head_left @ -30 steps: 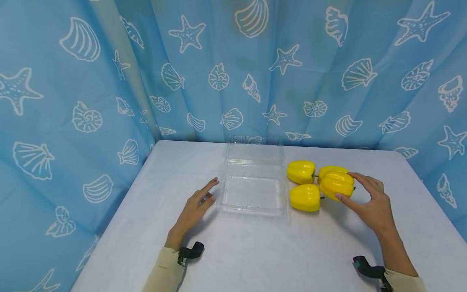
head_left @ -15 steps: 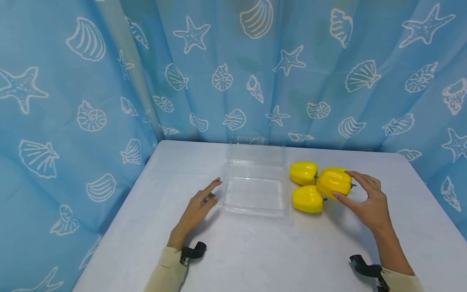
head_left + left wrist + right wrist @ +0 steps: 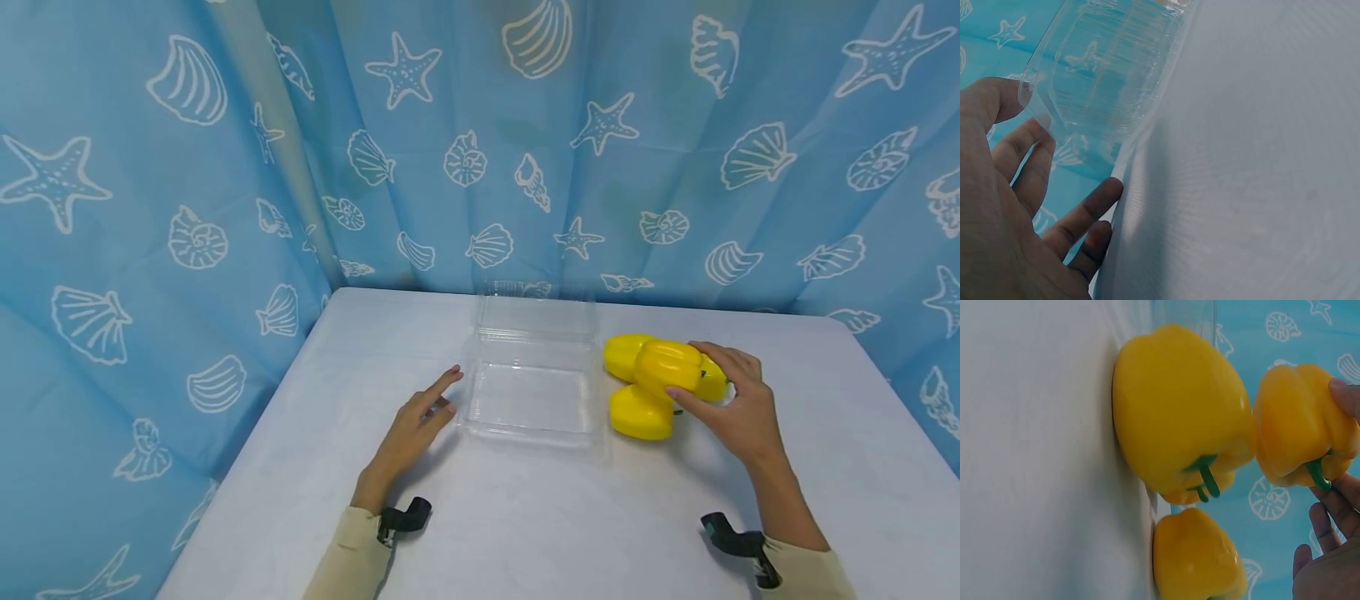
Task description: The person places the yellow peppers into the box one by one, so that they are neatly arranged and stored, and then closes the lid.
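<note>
My right hand [image 3: 738, 408] pinches a yellow bell pepper [image 3: 666, 363] between thumb and fingers. The pepper is raised above three other yellow bell peppers that lie on the table; its green stem [image 3: 1317, 475] shows in the right wrist view. Nearest the front is one bell pepper [image 3: 641, 414]; the back-left one [image 3: 621, 357] and the right one [image 3: 714, 382] are partly covered by the held one. A clear plastic clamshell container [image 3: 531, 398] stands with its lid up, left of the peppers. My left hand [image 3: 411, 429] is at its left edge, fingers loosely extended, thumb and fingertips close to the corner.
A white cloth covers the table [image 3: 540, 517]. Behind and to the left hangs a blue curtain [image 3: 420, 167] with white shells and starfish. The container's lid [image 3: 536, 317] leans back near the table's far edge.
My right hand has carried the bell pepper left, from over the right pepper to above the gap between the others. The left hand stays by the container. The head view has shifted slightly.
</note>
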Demonstrator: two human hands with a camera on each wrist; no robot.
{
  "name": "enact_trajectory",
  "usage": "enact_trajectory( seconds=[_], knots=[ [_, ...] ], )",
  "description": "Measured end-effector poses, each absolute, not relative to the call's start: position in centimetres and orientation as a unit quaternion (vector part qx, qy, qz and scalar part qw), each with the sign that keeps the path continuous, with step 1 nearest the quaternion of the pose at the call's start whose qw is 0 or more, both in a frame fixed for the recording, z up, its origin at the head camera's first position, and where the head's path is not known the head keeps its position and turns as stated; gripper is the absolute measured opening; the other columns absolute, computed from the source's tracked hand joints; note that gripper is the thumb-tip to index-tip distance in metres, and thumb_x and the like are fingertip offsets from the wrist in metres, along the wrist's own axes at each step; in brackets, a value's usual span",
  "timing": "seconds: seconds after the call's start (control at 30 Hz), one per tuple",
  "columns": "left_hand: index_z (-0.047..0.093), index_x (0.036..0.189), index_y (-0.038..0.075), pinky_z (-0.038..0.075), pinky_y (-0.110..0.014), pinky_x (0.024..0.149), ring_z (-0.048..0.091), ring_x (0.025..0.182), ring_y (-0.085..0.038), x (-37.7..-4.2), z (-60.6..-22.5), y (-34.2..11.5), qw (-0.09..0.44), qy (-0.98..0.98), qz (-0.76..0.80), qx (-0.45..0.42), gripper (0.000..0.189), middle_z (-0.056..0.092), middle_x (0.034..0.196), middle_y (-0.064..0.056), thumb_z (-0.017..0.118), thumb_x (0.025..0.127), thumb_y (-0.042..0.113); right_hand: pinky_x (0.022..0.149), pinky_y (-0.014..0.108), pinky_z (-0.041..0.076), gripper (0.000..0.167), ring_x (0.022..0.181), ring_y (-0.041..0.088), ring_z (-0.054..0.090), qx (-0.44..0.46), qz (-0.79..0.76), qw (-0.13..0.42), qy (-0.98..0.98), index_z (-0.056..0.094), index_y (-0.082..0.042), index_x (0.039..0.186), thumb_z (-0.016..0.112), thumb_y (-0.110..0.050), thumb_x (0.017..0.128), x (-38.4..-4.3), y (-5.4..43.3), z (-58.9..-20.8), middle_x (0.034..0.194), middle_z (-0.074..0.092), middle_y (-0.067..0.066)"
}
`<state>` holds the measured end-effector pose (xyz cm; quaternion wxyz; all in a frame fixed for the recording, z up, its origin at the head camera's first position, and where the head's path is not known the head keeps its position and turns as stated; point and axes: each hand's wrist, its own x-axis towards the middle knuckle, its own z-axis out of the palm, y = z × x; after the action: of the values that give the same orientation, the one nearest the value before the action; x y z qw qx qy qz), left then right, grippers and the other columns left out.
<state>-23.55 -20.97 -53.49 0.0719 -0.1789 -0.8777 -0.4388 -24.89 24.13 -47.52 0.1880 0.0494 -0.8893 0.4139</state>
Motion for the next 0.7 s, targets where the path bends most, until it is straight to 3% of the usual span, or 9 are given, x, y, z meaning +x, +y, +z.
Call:
enact_trajectory(
  seconds=[0.7],
  knots=[
    [0.044,0.153,0.024,0.046,-0.045,0.09,0.059,0.104,-0.015,-23.5,-53.3,-21.0,0.069,-0.877,-0.439,-0.181,0.05,0.035,0.158,0.015,0.054,0.104,0.026,0.105,0.074,0.02,0.072,0.136,0.035,0.03,0.063,0.43,0.16,-0.886,0.055,-0.02,0.144,0.083,-0.038,0.081,-25.7,21.6,-47.6,0.145,0.047,0.012]
  ],
)
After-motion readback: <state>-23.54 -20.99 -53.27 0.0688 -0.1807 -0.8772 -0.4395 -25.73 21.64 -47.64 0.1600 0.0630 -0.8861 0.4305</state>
